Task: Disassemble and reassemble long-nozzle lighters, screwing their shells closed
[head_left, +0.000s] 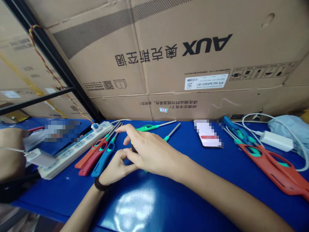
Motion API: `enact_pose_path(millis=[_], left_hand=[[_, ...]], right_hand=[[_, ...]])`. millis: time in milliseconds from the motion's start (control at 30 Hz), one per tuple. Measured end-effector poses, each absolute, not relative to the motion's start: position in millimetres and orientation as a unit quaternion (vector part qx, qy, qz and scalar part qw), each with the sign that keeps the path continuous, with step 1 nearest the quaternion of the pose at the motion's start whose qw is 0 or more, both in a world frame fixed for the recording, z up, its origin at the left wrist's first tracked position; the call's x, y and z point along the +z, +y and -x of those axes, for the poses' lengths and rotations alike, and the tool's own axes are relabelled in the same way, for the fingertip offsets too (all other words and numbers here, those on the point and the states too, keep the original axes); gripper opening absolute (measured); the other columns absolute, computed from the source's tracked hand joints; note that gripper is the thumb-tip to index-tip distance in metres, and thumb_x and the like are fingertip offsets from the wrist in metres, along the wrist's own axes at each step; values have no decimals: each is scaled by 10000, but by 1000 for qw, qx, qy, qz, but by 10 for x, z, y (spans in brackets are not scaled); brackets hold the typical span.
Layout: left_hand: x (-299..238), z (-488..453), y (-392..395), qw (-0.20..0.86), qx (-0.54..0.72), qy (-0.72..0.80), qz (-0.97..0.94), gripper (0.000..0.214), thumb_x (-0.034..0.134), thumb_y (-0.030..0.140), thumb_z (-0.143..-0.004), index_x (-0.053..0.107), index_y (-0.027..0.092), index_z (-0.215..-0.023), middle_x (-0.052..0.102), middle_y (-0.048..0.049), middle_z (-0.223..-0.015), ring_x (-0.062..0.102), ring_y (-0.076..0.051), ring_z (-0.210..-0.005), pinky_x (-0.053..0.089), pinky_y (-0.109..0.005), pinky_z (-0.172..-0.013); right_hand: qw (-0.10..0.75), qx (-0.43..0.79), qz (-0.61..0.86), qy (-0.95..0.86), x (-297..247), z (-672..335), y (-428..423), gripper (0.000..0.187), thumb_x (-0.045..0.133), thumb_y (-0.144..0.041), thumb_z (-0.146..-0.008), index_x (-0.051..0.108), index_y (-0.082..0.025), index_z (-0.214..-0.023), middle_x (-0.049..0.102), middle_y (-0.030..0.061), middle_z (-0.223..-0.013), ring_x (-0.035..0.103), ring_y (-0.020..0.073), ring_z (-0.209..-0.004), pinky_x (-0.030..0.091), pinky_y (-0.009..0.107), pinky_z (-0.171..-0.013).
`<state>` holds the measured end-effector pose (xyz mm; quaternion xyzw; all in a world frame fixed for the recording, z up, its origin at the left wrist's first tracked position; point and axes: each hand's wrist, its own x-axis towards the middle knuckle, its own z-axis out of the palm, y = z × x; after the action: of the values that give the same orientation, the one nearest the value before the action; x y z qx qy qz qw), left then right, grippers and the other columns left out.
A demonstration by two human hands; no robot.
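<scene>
My left hand comes in from below with a dark band on its wrist. Its fingers are curled in under my right hand, which is bent over it with the index finger reaching out. A small black and yellow piece shows between the two hands; most of it is hidden. A utility lighter's metal rod sticks out past my right hand, and I cannot tell whether that lighter is held or lies on the table. Beside my left hand lie orange, red and blue lighters. Behind the hands is a green lighter.
A white power strip with plugs runs along the left. Another person's arm is at the far left. A phone, several orange lighters and a white charger lie right. A large cardboard box stands behind the blue table.
</scene>
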<state>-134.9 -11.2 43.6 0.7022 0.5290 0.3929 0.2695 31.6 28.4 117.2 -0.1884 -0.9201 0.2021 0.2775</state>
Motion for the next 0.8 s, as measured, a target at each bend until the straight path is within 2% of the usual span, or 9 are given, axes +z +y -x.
enact_pose_path(millis=[100, 200, 333, 500, 667, 800], left_hand=[[458, 1409, -133, 285, 357, 504, -733, 194, 621, 217, -734, 677, 152, -560, 674, -13, -559, 580, -138, -502, 491, -199, -507], [417, 1434, -125, 250, 373, 502, -739, 190, 611, 201, -745, 703, 155, -585, 673, -8, -545, 571, -131, -475, 471, -193, -484], [354, 1395, -101, 228, 408, 519, -716, 150, 657, 215, -715, 690, 125, -599, 681, -25, -557, 599, -148, -509, 479, -202, -487], [393, 1333, -102, 214, 424, 528, -704, 165, 690, 231, -672, 639, 104, -579, 688, -44, -632, 604, -161, -586, 486, -209, -515], [419, 1410, -125, 231, 399, 510, -726, 206, 622, 171, -715, 639, 112, -518, 610, 18, -495, 490, -83, -449, 432, -164, -475], [367, 1427, -107, 228, 410, 515, -718, 198, 613, 180, -723, 649, 117, -539, 615, 8, -497, 505, -96, -454, 441, -179, -484]], right_hand=[[275, 209, 195, -918, 1179, -317, 290, 477, 444, -121, -849, 352, -156, -1316, 679, 106, -1023, 655, 224, -919, 514, 334, -739], [276, 207, 196, -918, 1178, -319, 288, 477, 457, -132, -851, 353, -147, -1316, 679, 116, -1016, 658, 235, -915, 517, 344, -745], [289, 195, 200, -916, 1159, -310, 278, 486, 480, -149, -850, 354, -134, -1319, 683, 128, -990, 670, 255, -871, 530, 358, -720], [285, 188, 202, -918, 1153, -300, 278, 500, 464, -106, -836, 344, -141, -1320, 683, 130, -999, 662, 259, -913, 529, 363, -732], [271, 194, 206, -920, 1157, -314, 294, 519, 476, -111, -836, 309, -165, -1324, 674, 125, -1022, 657, 233, -910, 508, 341, -729], [273, 193, 210, -919, 1147, -309, 298, 500, 468, -123, -841, 323, -153, -1319, 672, 125, -1025, 659, 232, -898, 508, 338, -724]])
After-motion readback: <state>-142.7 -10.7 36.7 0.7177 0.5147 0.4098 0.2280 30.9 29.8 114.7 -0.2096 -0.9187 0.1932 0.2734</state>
